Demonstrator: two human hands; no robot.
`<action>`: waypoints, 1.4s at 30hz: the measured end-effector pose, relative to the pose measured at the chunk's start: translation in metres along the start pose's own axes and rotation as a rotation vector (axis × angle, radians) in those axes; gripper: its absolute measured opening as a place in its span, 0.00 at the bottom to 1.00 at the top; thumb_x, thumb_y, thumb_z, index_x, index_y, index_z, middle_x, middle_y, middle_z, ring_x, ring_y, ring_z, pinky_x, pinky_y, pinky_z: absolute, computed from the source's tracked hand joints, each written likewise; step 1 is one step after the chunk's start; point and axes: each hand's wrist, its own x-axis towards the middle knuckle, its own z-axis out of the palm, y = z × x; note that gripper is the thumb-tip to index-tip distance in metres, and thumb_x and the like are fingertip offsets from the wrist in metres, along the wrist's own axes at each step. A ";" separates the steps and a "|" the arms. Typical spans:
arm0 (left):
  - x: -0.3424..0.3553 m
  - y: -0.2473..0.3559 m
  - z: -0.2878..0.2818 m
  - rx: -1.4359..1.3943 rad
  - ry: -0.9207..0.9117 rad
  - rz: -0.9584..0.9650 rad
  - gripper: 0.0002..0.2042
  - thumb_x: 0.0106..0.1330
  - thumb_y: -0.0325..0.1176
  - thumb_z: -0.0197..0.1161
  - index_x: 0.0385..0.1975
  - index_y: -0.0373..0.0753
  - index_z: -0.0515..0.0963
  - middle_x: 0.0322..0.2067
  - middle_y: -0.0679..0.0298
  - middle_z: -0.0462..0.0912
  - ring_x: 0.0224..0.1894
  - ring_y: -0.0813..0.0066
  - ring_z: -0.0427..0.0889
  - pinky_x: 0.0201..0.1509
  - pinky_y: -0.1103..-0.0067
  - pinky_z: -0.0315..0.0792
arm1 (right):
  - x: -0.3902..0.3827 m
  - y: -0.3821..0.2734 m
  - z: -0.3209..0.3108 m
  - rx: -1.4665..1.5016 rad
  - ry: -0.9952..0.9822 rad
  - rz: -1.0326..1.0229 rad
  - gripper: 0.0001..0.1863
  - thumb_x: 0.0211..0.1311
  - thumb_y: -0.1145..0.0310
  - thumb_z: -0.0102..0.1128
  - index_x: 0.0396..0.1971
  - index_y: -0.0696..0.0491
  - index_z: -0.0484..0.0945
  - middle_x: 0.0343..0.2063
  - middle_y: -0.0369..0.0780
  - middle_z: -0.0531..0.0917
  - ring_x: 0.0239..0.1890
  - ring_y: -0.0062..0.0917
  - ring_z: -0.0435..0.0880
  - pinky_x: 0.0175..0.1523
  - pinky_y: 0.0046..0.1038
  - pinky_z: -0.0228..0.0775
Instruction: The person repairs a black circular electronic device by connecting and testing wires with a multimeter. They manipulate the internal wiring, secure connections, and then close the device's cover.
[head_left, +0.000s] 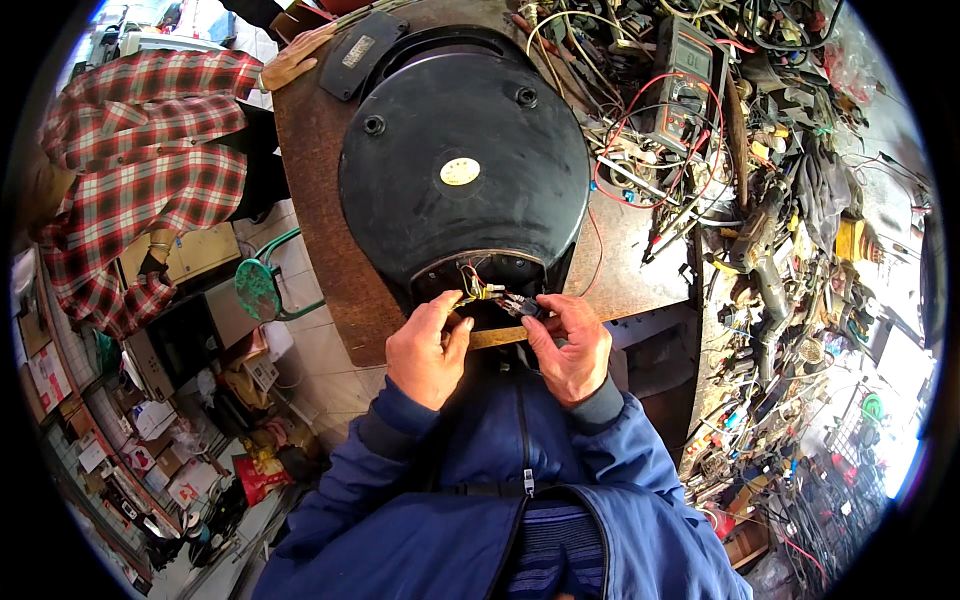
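"Head view: what was held closest in?"

"At the surface's (320, 255) near edge, the left hand (428, 350) pinched thin wires (468, 291) between thumb and fingers, and the right hand (574, 350) gripped a small dark connector (531, 308)."

"How would those have handled?"

"Light and bendy, I judged, with fragile leads; the connector's body looked the safest hold."

"And just beyond?"

"The round black housing (465, 120) lay on the surface, its recess facing the near edge. It looked stiff, fairly heavy and a little slippery, so its rim seemed best for lifting, at both sides."

"Farther off?"

"A multimeter (686, 85) lay toward the far right corner; a co-worker's hand (300, 60) rested, loosely spread, near the far left one."
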 end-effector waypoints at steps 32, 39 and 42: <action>0.024 -0.024 0.005 -0.298 0.112 0.200 0.14 0.57 0.13 0.70 0.41 0.36 0.83 0.41 0.61 0.79 0.38 0.76 0.81 0.41 0.82 0.76 | 0.035 -0.017 0.010 0.135 -0.045 0.083 0.14 0.61 0.70 0.71 0.45 0.61 0.84 0.36 0.47 0.86 0.28 0.32 0.86 0.36 0.31 0.79; 0.029 -0.032 -0.001 -0.619 0.034 0.050 0.10 0.63 0.12 0.66 0.43 0.31 0.81 0.46 0.63 0.76 0.45 0.80 0.79 0.50 0.82 0.76 | 0.044 -0.017 0.012 0.154 -0.053 0.081 0.15 0.60 0.71 0.72 0.45 0.61 0.84 0.36 0.48 0.86 0.28 0.32 0.87 0.36 0.29 0.79; 0.030 -0.033 -0.003 -0.690 0.031 0.001 0.11 0.63 0.12 0.66 0.43 0.31 0.81 0.46 0.63 0.77 0.45 0.79 0.78 0.51 0.83 0.75 | 0.045 -0.023 0.009 0.202 -0.060 0.046 0.15 0.59 0.73 0.73 0.45 0.61 0.83 0.37 0.47 0.86 0.29 0.32 0.87 0.36 0.28 0.80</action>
